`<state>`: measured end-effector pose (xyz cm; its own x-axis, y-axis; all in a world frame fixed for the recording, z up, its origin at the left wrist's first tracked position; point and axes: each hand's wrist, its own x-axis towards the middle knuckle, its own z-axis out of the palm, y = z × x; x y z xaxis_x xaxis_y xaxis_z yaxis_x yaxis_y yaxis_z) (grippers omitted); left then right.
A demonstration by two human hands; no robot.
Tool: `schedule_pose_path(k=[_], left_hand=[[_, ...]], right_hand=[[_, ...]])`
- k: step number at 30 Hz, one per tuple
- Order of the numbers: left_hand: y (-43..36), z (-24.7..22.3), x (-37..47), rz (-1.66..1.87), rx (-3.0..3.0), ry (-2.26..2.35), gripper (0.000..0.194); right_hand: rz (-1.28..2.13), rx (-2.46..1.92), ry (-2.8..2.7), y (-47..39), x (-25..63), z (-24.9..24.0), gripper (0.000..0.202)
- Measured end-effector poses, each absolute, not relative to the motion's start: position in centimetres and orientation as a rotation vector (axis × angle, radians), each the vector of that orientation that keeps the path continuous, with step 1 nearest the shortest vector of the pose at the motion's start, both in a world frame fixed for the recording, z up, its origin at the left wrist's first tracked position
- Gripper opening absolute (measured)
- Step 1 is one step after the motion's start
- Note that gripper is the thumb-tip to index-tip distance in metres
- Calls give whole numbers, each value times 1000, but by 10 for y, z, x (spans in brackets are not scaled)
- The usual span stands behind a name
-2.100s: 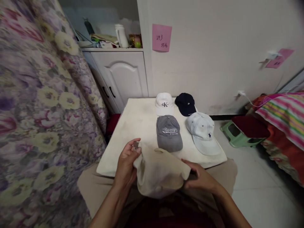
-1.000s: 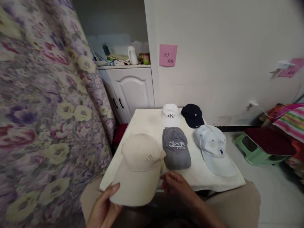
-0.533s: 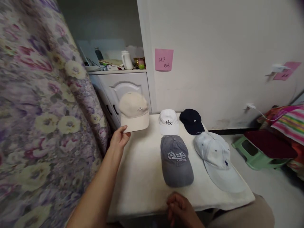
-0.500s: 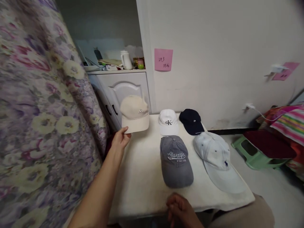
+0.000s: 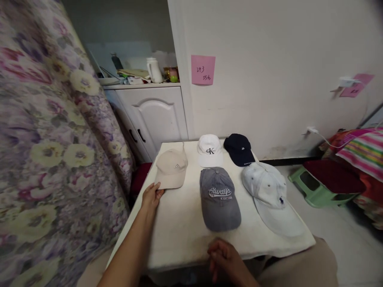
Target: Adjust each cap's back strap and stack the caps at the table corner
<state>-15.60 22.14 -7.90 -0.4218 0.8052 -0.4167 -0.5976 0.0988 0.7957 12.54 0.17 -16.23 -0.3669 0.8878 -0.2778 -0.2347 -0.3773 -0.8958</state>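
Observation:
A beige cap (image 5: 171, 169) is at the left of the pale-covered table (image 5: 176, 223), and my left hand (image 5: 152, 196) grips the left corner of its brim. Beside it stand a white cap with black letters (image 5: 210, 150) and a navy cap (image 5: 238, 149) at the back. A grey cap with white lettering (image 5: 220, 199) lies in the middle, brim toward me. To its right is a pale blue cap (image 5: 271, 197). My right hand (image 5: 221, 253), fingers curled, hovers near the front edge below the grey cap; whether it holds anything is unclear.
A floral curtain (image 5: 60, 159) hangs at the left. Behind the table are a white cabinet (image 5: 155, 115) with a white jug (image 5: 154, 70) on top and a wall with a pink note (image 5: 203, 70). A green stool (image 5: 317, 191) stands at the right.
My left hand has lowered the beige cap toward the table's left part. The right hand stays near the front edge. The whole view has shifted slightly.

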Motion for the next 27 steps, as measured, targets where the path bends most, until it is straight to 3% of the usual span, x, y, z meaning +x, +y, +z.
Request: schedule_pose_path(k=[14,22,27], left_hand=[[212,-92,-149,1703,208,1367,25],[199,-89,-135,1785,235,1369,21],[149,-92,-111,1686,315,1302,26]], right_hand=[[1819,-1016,-983,1,141,-157,51],[1443,-1130,-551,18,212,-131,46],[1405,-1118,-437,23,235,-126,47]])
